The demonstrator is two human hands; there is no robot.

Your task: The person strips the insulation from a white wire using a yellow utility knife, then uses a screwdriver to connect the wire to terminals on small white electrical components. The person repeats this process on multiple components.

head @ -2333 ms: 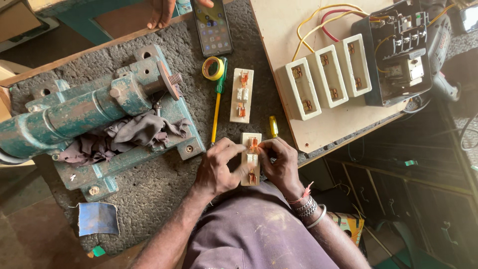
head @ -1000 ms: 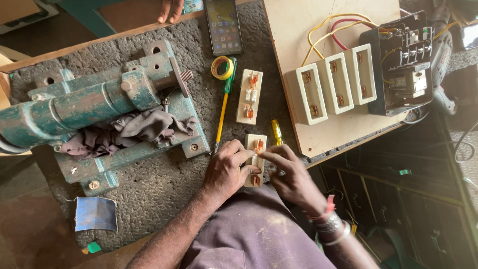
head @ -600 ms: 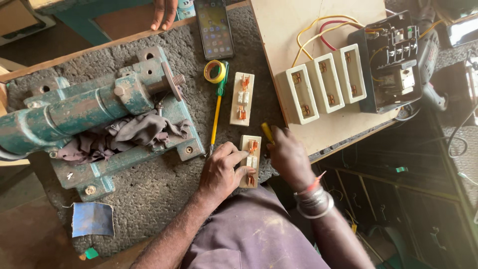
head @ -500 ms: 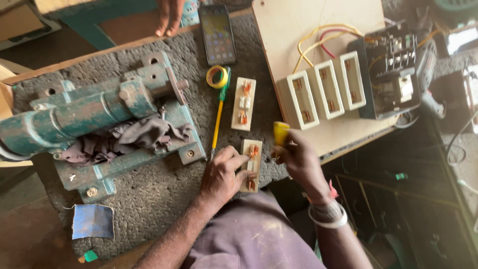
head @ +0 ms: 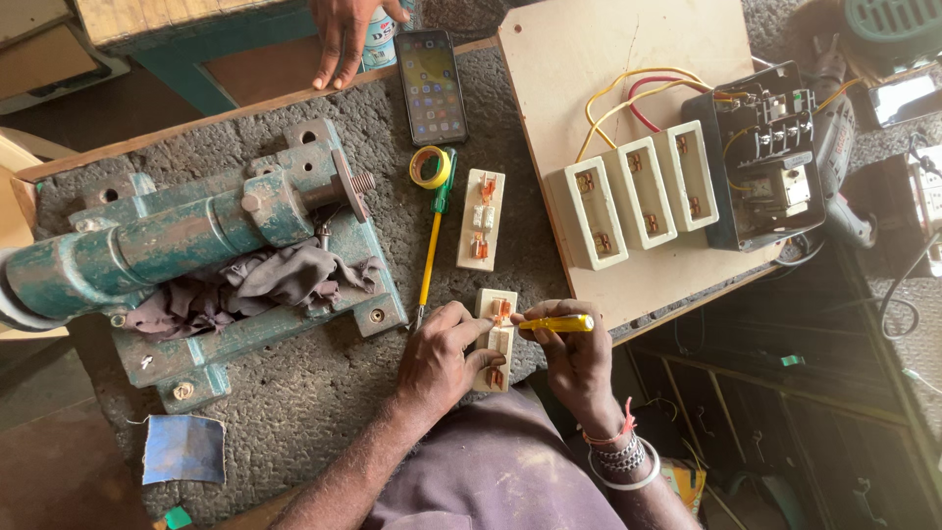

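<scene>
Switch plate [head: 497,340]: lying lengthwise up-down at lower centre of frame, on the table [head: 324,393].
Left hand [head: 442,355]: fingers gripping its left edge.
Right hand [head: 574,358]: fingers pinching yellow screwdriver [head: 555,322], pointing left at its top.

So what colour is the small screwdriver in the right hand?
Yellow: the small screwdriver in the right hand, head view.

Single view, head cam, worn on my head, looking nearly straight down at the workbench [head: 294,393] from above. My torso sits at bottom centre; far side of bench runs along the top edge. Fairly close: my left hand [head: 442,358] and right hand [head: 574,358] lie just below frame centre. No second view, so no shared area.
</scene>
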